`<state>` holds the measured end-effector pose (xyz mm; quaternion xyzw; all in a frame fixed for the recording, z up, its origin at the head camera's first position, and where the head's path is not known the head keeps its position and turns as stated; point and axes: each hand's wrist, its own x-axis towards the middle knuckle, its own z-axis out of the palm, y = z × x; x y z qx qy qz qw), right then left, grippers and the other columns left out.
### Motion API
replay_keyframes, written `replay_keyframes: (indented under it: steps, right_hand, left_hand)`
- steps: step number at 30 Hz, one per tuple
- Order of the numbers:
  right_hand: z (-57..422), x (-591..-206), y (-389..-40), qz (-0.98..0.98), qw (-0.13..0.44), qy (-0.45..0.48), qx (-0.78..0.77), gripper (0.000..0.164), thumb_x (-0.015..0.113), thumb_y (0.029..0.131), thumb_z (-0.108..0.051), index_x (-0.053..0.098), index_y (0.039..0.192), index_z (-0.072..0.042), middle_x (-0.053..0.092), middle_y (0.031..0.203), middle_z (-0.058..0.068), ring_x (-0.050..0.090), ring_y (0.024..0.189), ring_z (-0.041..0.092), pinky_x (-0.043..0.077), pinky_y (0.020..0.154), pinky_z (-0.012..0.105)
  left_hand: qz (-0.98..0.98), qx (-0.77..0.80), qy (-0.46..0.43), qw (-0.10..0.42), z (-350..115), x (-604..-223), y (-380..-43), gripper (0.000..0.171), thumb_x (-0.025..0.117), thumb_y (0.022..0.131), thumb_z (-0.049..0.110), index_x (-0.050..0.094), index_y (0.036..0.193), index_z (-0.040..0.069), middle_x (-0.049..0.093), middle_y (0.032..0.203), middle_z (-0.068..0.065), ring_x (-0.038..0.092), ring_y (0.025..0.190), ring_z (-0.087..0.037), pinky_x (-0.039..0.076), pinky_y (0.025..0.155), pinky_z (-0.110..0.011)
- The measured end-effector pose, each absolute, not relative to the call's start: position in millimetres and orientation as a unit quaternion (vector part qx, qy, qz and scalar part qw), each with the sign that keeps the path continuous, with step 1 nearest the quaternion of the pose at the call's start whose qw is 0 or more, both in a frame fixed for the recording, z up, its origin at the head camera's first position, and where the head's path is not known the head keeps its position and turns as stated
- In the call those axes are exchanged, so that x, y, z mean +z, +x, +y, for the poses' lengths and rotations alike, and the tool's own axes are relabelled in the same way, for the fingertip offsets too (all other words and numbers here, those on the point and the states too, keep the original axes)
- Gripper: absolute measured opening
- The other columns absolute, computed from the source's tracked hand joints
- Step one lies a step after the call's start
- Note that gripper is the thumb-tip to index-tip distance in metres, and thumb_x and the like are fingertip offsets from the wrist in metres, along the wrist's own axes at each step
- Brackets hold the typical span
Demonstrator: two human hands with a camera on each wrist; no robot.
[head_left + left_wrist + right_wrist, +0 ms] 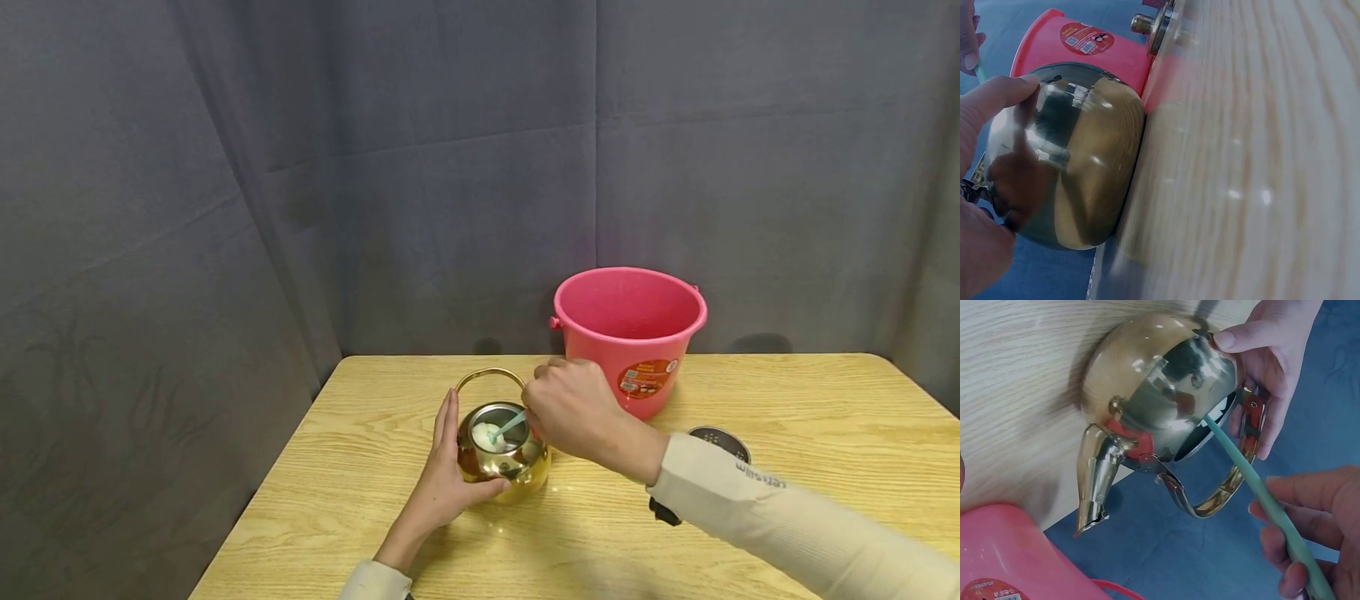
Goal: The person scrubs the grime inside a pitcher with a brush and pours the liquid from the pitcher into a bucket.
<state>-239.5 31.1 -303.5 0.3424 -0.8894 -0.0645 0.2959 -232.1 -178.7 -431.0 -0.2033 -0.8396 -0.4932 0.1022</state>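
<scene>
Above the kettle (525, 477), the right hand (573, 404) grips a slanting teal handle (1254, 481).

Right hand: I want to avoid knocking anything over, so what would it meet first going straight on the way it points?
Probably the arched gold metal handle of the round gold metal kettle: the right hand points toward that handle in the head view, though the depth between them is unclear.

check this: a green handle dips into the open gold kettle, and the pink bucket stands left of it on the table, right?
One slip: the head view shows the pink bucket on the table right of the gold kettle, not left. The green handle dips into the open gold kettle.
</scene>
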Motion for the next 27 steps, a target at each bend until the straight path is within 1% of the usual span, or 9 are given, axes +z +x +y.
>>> replay_keyframes:
  steps: [4, 8, 13, 15, 20, 22, 27]
  right_hand:
    - [32.1, -304.1, -240.0, -0.894, 0.291, 0.336, -0.048, 0.028, 0.074, 0.073, -0.022, 0.055, 0.053, -0.021, 0.050, 0.057, -0.002, 0.053, 0.055, 0.020, 0.042, 0.040, 0.036]
    - [33.9, -304.4, -242.3, -0.903, 0.274, 0.330, -0.023, 0.032, 0.079, 0.074, -0.028, 0.055, 0.053, -0.024, 0.049, 0.055, -0.006, 0.051, 0.052, 0.017, 0.040, 0.038, 0.035]
    - [37.2, -304.6, -245.5, -0.913, 0.249, 0.324, -0.010, 0.027, 0.080, 0.073, -0.028, 0.059, 0.056, -0.025, 0.051, 0.056, -0.007, 0.050, 0.049, 0.016, 0.038, 0.037, 0.034]
    - [39.0, -304.2, -246.7, -0.915, 0.239, 0.324, -0.010, 0.024, 0.081, 0.072, -0.027, 0.061, 0.058, -0.025, 0.052, 0.056, -0.008, 0.050, 0.048, 0.017, 0.038, 0.036, 0.034]
    - [44.3, -301.9, -249.1, -0.920, 0.211, 0.329, -0.010, 0.015, 0.085, 0.069, -0.026, 0.070, 0.067, -0.026, 0.059, 0.062, -0.010, 0.053, 0.050, 0.019, 0.038, 0.036, 0.035]
    - [46.1, -300.7, -249.8, -0.922, 0.198, 0.331, -0.006, 0.012, 0.085, 0.070, -0.025, 0.073, 0.071, -0.026, 0.061, 0.066, -0.010, 0.054, 0.051, 0.019, 0.039, 0.037, 0.035]
    - [50.0, -296.9, -250.4, -0.929, 0.158, 0.335, 0.005, 0.010, 0.083, 0.073, -0.019, 0.077, 0.079, -0.026, 0.064, 0.069, -0.010, 0.050, 0.051, 0.015, 0.039, 0.038, 0.031]
  left_hand:
    - [-0.839, -0.494, -0.205, 0.102, -179.0, -431.1, -231.7, 0.132, 0.090, 0.069, 0.027, -0.010, 0.155, 0.030, -0.007, 0.161, -0.004, 0.012, 0.142, -0.041, 0.024, 0.106, -0.062]
    - [-0.838, -0.495, -0.205, 0.100, -179.2, -431.2, -231.5, 0.132, 0.090, 0.070, 0.027, -0.010, 0.155, 0.030, -0.008, 0.161, -0.003, 0.012, 0.141, -0.041, 0.025, 0.105, -0.061]
    - [-0.838, -0.496, -0.205, 0.099, -178.9, -431.1, -231.2, 0.131, 0.089, 0.070, 0.027, -0.011, 0.155, 0.030, -0.009, 0.161, -0.001, 0.012, 0.142, -0.040, 0.026, 0.105, -0.060]
    - [-0.837, -0.498, -0.205, 0.099, -178.8, -431.0, -231.2, 0.131, 0.089, 0.070, 0.026, -0.010, 0.155, 0.031, -0.008, 0.161, -0.003, 0.012, 0.142, -0.040, 0.026, 0.105, -0.060]
    - [-0.836, -0.500, -0.203, 0.099, -178.7, -430.7, -231.5, 0.131, 0.089, 0.070, 0.028, -0.010, 0.155, 0.032, -0.009, 0.161, -0.002, 0.012, 0.142, -0.040, 0.026, 0.105, -0.060]
    - [-0.837, -0.499, -0.203, 0.099, -178.7, -430.9, -231.6, 0.131, 0.090, 0.070, 0.028, -0.010, 0.155, 0.032, -0.009, 0.160, 0.001, 0.010, 0.142, -0.039, 0.025, 0.105, -0.061]
    - [-0.838, -0.495, -0.206, 0.102, -178.4, -431.4, -231.9, 0.132, 0.090, 0.069, 0.028, -0.010, 0.155, 0.031, -0.009, 0.160, 0.000, 0.008, 0.143, -0.038, 0.022, 0.106, -0.062]
